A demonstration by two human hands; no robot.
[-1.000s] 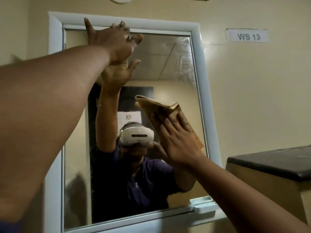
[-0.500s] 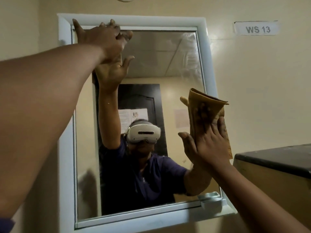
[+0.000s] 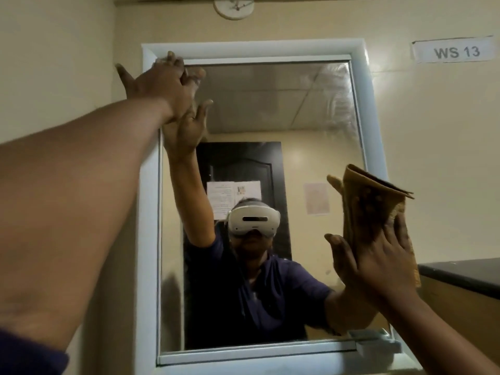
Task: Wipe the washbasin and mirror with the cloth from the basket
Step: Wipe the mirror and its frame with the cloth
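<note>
The mirror (image 3: 292, 109) hangs on the wall in a pale blue-white frame and fills the middle of the head view. My left hand (image 3: 159, 85) is raised with fingers spread, pressed flat against the frame's top left corner. My right hand (image 3: 378, 269) presses a folded tan cloth (image 3: 370, 201) against the mirror's right edge, at mid height; the cloth's top sticks up above my fingers. The glass reflects a person in a dark blue shirt with both arms up. The washbasin and basket are out of sight.
A dark-topped ledge or cabinet (image 3: 465, 274) juts out at the lower right, close beside the mirror. A small clip (image 3: 378, 345) sits on the frame's bottom right corner. A label reading WS 13 (image 3: 457, 51) and a round fitting (image 3: 234, 8) are on the wall above.
My right hand has slid the cloth from the middle of the glass to the right edge. The view has tilted up a little. My left hand has stayed at the top left corner.
</note>
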